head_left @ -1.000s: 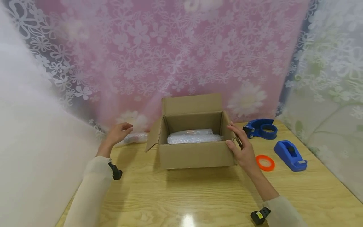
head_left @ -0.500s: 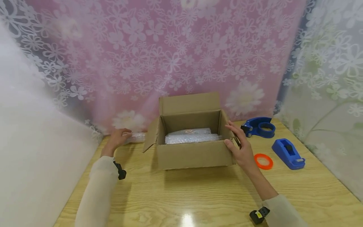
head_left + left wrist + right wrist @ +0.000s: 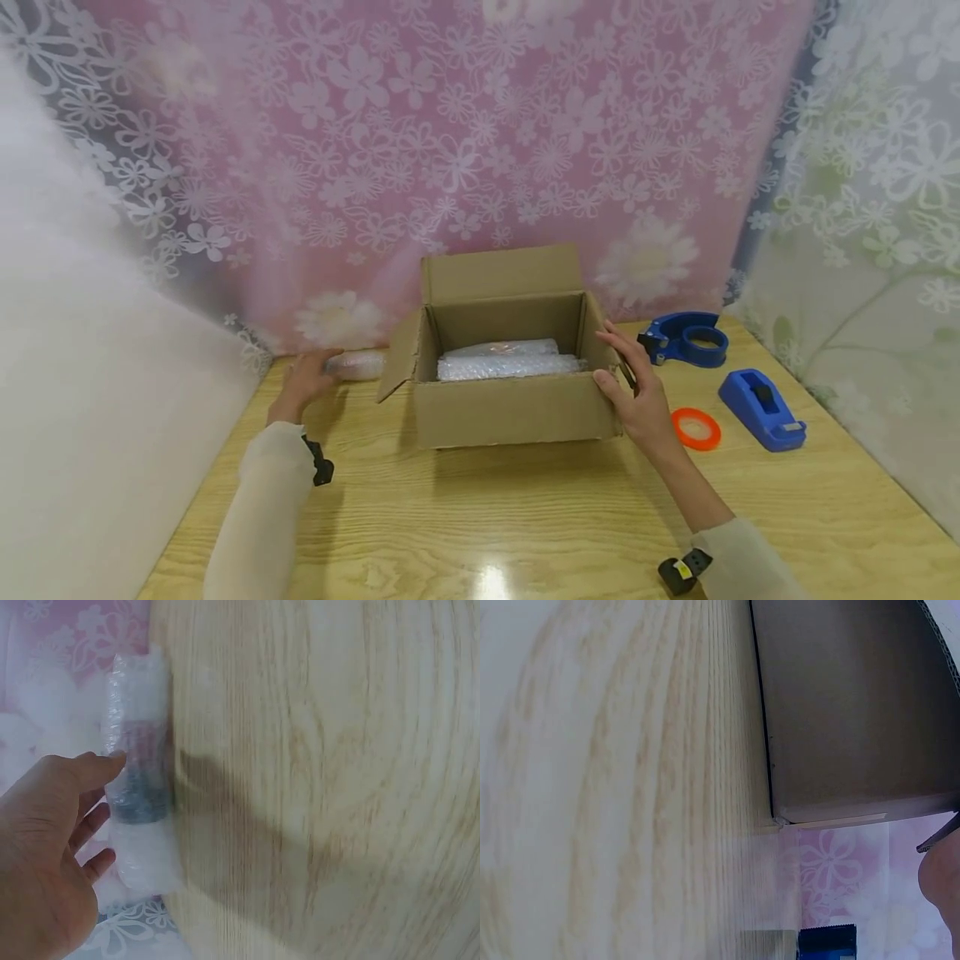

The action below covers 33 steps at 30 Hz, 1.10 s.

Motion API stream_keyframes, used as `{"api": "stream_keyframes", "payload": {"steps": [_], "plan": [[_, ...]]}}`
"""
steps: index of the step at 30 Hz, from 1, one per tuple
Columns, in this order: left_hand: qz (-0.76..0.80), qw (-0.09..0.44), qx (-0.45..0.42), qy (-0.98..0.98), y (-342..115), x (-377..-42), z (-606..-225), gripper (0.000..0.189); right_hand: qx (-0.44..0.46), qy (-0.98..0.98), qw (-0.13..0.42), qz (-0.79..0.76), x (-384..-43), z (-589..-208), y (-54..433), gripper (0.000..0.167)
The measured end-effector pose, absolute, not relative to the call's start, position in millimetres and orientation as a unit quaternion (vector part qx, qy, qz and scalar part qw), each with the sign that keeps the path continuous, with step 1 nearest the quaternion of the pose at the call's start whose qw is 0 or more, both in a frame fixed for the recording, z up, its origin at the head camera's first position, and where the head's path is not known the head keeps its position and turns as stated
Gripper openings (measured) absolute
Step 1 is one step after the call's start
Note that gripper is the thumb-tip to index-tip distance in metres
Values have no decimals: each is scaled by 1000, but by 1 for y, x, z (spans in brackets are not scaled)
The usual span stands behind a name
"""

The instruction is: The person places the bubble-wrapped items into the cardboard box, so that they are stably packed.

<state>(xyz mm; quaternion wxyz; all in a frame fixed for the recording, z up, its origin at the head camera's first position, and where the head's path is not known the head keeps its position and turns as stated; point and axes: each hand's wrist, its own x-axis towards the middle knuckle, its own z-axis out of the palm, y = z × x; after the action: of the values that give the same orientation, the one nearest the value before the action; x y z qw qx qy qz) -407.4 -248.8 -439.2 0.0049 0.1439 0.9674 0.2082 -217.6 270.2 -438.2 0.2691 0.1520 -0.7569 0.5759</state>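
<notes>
A cardboard box (image 3: pixel 517 412) stands on the table with its top flaps spread. Inside it lie bubble-wrapped packages (image 3: pixel 510 365). My right hand (image 3: pixel 639 400) holds the box at its right wall, thumb at the front corner and fingers along the side flap. A dark strip shows by that palm; what it is, I cannot tell. Left of the box, against the backdrop, lies another bubble-wrapped package (image 3: pixel 142 780), a long roll with pink and dark parts under the wrap. My left hand (image 3: pixel 306 382) is at its left end, the thumb on or right beside the wrap, the other fingers loosely bent alongside.
To the right are a blue tape gun (image 3: pixel 693 340), a blue tape dispenser (image 3: pixel 763 410) and an orange-red tape roll (image 3: pixel 696 428). A floral curtain (image 3: pixel 480 150) hangs behind the wooden table (image 3: pixel 480 517). A white wall (image 3: pixel 112 400) borders the left side.
My left hand has come down onto the table beside the left bubble-wrapped package, from above it. The right hand stays on the box. The whole view shifted slightly.
</notes>
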Motion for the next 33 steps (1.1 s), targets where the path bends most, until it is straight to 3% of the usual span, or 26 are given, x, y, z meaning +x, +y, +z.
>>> {"api": "stream_keyframes", "payload": {"steps": [9,24,33], "plan": [[184,-44,151,970,-253,-403,-447,49,147,-761,271,571,-210,-431,265,53],[169,-45,137,975,-257,-398,-451,51,154,-754,269,579,-219,-441,270,54],[251,-68,170,951,-252,-392,-444,50,149,-759,265,575,-216,-440,271,54]]}}
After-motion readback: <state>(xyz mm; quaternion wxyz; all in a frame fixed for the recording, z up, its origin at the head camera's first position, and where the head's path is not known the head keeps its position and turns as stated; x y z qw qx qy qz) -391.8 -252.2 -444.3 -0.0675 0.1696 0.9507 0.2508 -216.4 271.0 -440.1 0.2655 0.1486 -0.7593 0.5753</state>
